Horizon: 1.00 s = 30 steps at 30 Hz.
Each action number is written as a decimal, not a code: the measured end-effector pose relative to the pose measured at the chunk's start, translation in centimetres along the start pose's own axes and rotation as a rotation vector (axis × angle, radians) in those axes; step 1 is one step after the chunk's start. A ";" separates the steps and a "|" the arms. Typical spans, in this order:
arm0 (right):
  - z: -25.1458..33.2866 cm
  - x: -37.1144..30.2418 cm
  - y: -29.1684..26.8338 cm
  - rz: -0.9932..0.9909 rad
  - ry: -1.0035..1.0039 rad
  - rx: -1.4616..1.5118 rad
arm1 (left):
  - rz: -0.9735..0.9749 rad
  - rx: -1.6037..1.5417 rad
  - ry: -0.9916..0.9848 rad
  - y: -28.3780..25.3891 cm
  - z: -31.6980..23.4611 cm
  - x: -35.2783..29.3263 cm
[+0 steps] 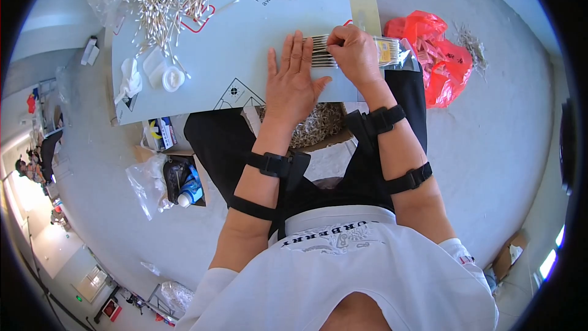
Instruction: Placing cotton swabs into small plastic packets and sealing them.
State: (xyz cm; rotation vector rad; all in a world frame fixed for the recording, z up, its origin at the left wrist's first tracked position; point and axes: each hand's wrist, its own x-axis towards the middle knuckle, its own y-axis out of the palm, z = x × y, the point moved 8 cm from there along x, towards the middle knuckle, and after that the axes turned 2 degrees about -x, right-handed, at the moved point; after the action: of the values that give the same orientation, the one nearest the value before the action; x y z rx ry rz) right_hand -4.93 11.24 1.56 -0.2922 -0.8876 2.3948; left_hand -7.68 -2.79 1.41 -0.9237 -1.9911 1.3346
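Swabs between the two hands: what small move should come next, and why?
Perhaps the right hand should straighten the swabs: it curls over them, while the left hand lies flat by their left ends, well placed to steady them.

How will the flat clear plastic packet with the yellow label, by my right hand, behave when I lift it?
The packet should be light, as its contents look like thin pale swab sticks. Those sticks, lined up side by side, probably keep it fairly stiff lengthwise. Its loose, shiny film end may flop and feel slippery.
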 end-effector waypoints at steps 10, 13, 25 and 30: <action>0.9 -1.4 -0.6 -0.046 -0.217 -0.019 | 0.028 -0.005 0.002 0.2 0.3 0.1; 1.4 -1.7 -0.6 -0.018 -0.272 -0.039 | 0.030 -0.004 -0.005 0.2 0.4 0.1; -0.2 -0.9 -0.8 -0.161 -0.067 0.098 | -0.045 -0.124 -0.005 0.0 1.1 0.4; 0.0 -2.9 -0.2 -0.310 -0.089 0.656 | -0.475 -0.951 -0.197 -1.6 4.1 0.9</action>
State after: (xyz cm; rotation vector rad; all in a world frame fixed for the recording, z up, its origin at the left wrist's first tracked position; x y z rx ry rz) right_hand -2.40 9.71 1.71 0.1945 -0.1287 2.2651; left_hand -11.75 -4.76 1.54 -0.6066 -2.8125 0.1723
